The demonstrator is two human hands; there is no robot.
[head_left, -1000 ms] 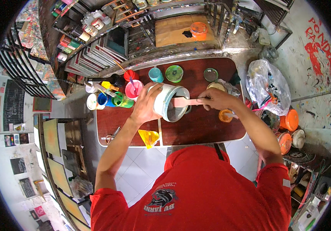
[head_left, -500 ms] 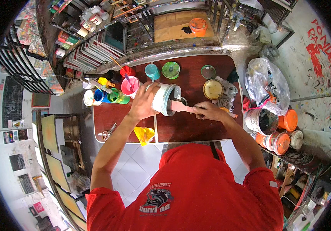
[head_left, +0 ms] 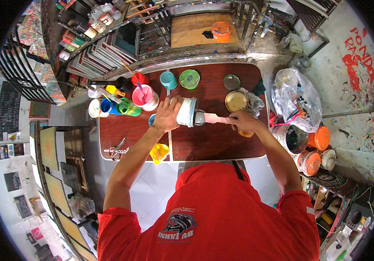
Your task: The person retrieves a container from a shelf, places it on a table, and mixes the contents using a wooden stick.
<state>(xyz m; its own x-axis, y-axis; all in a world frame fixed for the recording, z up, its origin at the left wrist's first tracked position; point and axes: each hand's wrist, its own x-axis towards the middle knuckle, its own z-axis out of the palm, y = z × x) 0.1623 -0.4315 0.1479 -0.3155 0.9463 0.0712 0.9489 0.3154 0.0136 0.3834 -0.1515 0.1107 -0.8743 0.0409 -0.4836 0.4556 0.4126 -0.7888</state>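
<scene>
My left hand (head_left: 168, 115) grips a white plastic tub (head_left: 187, 111) tipped on its side above the table, its rim facing right. My right hand (head_left: 244, 121) holds a flat pinkish spatula (head_left: 216, 118) by its far end. The spatula's left end is at the tub's mouth, where a rounded grey mass shows; whether this is paint on the blade or a separate thing, I cannot tell. Beyond the right hand lies a round tan lid or tub (head_left: 236, 101) beside a crumpled grey rag (head_left: 255, 103). A blue round thing (head_left: 151, 119) is partly hidden by my left hand.
Open paint pots stand at the table's left, among them a pink pot (head_left: 144, 96), a green cup (head_left: 129, 108) and a turquoise pot (head_left: 168, 80). Scissors (head_left: 118, 149) and a yellow packet (head_left: 159, 153) lie near the front edge. Orange-lidded buckets (head_left: 311, 163) and a plastic bag (head_left: 298, 98) stand right.
The spatula has drawn back to the right, out of the tub's mouth, and the grey mass now shows at its end. The tub has turned slightly, its opening less visible.
</scene>
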